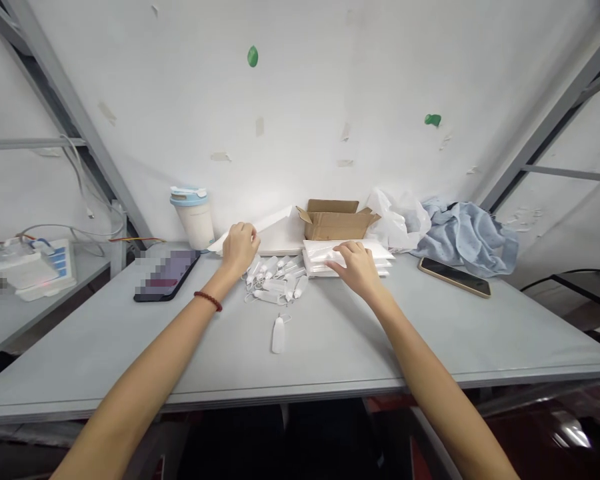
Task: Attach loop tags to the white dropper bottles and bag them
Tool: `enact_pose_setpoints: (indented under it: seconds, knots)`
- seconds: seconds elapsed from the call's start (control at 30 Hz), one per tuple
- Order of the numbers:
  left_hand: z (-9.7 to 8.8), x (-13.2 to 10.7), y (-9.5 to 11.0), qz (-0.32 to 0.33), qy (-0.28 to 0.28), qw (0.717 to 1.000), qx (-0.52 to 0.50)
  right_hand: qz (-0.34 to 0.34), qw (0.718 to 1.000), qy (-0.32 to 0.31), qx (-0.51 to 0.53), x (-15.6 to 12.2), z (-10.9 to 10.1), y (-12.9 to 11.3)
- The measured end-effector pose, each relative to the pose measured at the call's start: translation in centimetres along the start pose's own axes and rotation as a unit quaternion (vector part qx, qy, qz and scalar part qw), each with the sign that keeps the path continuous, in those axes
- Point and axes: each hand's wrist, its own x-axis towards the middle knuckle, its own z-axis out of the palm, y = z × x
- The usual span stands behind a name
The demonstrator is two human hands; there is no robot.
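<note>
My left hand (240, 248) is over the front edge of an open white box (283, 237), its fingers curled together; whatever they hold, if anything, is hidden. On a stack of clear plastic bags (320, 252), my right hand (356, 265) has its thumb and fingers closing on the top bag. Between the hands lies a heap of small white squeeze bottles (275, 285) with looped cap straps. One more squeeze bottle (279, 335) lies by itself nearer to me, its cap end pointing away.
Behind the bags stands an open cardboard box (337, 225), beside a white plastic bag (400, 223) and a blue cloth (473, 237). A lidded cup (195, 220) and a dark phone (167, 277) are at left. Another phone (455, 277) lies at right. A power strip (45, 270) is far left.
</note>
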Motion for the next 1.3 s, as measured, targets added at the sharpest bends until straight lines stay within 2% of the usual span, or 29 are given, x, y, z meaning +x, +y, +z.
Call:
enact_pose_setpoints:
  seconds: [0.13,0.2,0.27,0.33,0.43,0.53,0.63,0.7,0.77,0.83,0.9,0.97,1.03,1.1,1.13,1.23,1.3]
  knots:
    - [-1.3,-2.5,0.9,0.076,0.085,0.993,-0.035,-0.053,0.992,0.103,0.053,-0.1,-0.2,-1.3]
    - [-2.0,-3.2,1.9,0.119,0.111,0.986,-0.038,-0.096,0.981,0.154,0.062,-0.2,-0.4,-2.3]
    - [-2.6,-3.6,3.2,0.185,0.122,0.974,-0.041,-0.13,0.975,0.17,0.049,-0.4,-0.6,-3.3]
    - [-2.9,-4.1,4.4,0.252,0.125,0.959,-0.045,-0.154,0.976,0.155,0.021,-0.6,-0.5,-4.0]
    - [-3.0,-4.8,6.0,0.32,0.131,0.937,-0.048,-0.173,0.977,0.121,-0.01,-0.9,0.0,-4.5]
    - [-2.8,-5.5,7.0,0.354,0.13,0.924,-0.069,-0.16,0.982,0.088,-0.041,-1.0,0.7,-4.4]
    - [-2.7,-5.7,7.1,0.352,0.115,0.924,-0.094,-0.125,0.987,0.042,-0.09,-1.0,1.0,-4.3]
    - [-2.8,-5.5,6.7,0.319,0.111,0.936,-0.101,-0.105,0.987,0.016,-0.117,-1.0,1.0,-4.4]
    - [-2.9,-4.9,5.9,0.244,0.116,0.957,-0.106,-0.096,0.987,0.006,-0.131,-1.0,0.9,-4.4]
    - [-3.2,-4.1,4.7,0.13,0.121,0.976,-0.125,-0.097,0.986,0.013,-0.134,-1.0,0.7,-4.3]
    - [-3.6,-3.2,3.3,-0.001,0.108,0.978,-0.176,-0.101,0.985,0.026,-0.135,-1.1,0.6,-4.3]
    - [-4.0,-2.3,1.6,-0.142,0.049,0.95,-0.274,-0.107,0.984,0.036,-0.136,-1.1,0.5,-4.3]
    - [-4.3,-1.7,0.1,-0.179,-0.013,0.929,-0.323,-0.112,0.983,0.043,-0.135,-1.1,0.7,-4.3]
    - [-4.4,-1.4,-1.3,-0.187,-0.088,0.906,-0.369,-0.114,0.983,0.045,-0.133,-1.1,1.0,-4.5]
    - [-4.3,-1.4,-1.7,-0.2,-0.123,0.886,-0.4,-0.114,0.984,0.042,-0.134,-1.2,1.1,-4.6]
    - [-4.2,-1.7,-2.2,-0.27,-0.196,0.795,-0.507,-0.114,0.984,0.017,-0.139,-1.4,1.0,-5.1]
    - [-4.3,-2.0,-1.6,-0.28,-0.236,0.756,-0.543,-0.122,0.983,-0.007,-0.136,-1.7,0.6,-5.5]
